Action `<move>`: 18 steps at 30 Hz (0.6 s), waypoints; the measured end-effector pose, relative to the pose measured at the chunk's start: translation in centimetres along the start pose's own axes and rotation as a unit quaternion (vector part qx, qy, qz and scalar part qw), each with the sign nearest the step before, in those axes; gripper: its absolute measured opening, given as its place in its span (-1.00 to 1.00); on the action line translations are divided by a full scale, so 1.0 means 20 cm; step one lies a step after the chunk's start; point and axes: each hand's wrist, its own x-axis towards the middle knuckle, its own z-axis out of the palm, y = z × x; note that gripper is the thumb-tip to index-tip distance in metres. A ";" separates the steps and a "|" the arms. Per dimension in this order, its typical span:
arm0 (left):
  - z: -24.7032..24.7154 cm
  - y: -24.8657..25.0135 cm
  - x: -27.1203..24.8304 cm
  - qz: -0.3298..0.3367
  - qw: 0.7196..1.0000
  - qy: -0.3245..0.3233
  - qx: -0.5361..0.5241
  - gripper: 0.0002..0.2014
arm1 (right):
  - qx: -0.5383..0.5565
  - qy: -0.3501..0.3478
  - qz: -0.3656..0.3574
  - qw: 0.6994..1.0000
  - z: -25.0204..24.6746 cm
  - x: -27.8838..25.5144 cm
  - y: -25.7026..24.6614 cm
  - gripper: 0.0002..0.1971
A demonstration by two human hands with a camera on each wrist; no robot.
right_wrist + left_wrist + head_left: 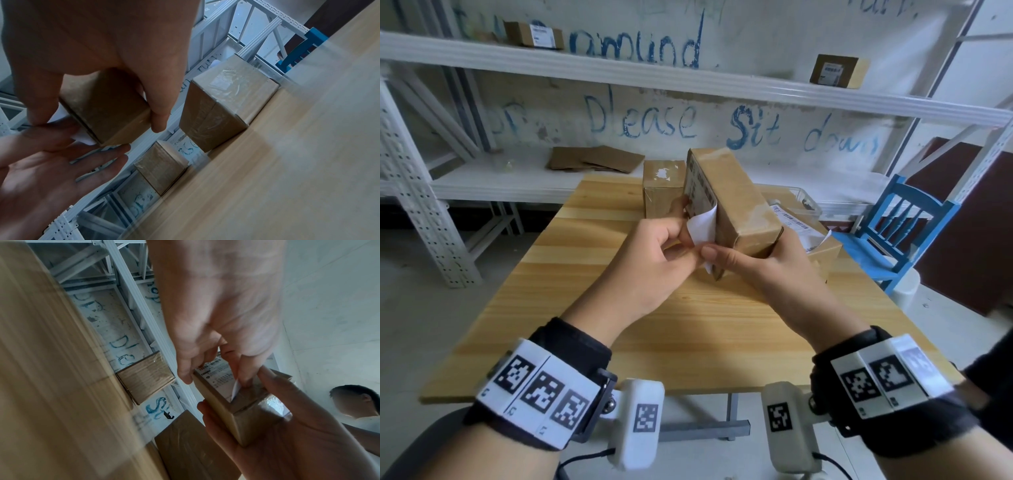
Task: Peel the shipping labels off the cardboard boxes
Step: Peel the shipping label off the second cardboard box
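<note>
The head view shows your right hand (pixel 763 260) gripping the near end of a long cardboard box (pixel 732 202), held tilted above the middle of the desk (pixel 688 329). Your right thumb lies along the box's near left edge and the other fingers curl around its right side. Your left hand (pixel 654 253) pinches the loose white corner of the shipping label (pixel 702 219) between thumb and forefinger. The near part of the label is curled away from the box's left face, while the far part, with its printed bars, sticks flat to the cardboard.

In the left wrist view, the left fingers (pixel 244 376) pinch the lifted label edge just beside your right thumb. In the right wrist view, the other left fingers are spread loosely under the box.

On the far side of the desk, a smaller box (pixel 662 185) stands just left of the held one, with white paper scraps on its top. To the right, a wider box (pixel 822 246) carries a label of its own. A blue chair (pixel 904 226) stands right of the desk. Flat cardboard pieces (pixel 595 159) lie on the white shelf (pixel 493 181) beyond.
</note>
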 end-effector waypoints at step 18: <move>0.00 0.02 -0.01 -0.022 0.997 -0.028 0.071 -0.95 | -0.013 -0.006 0.020 1.000 -0.02 -0.01 0.01 -0.89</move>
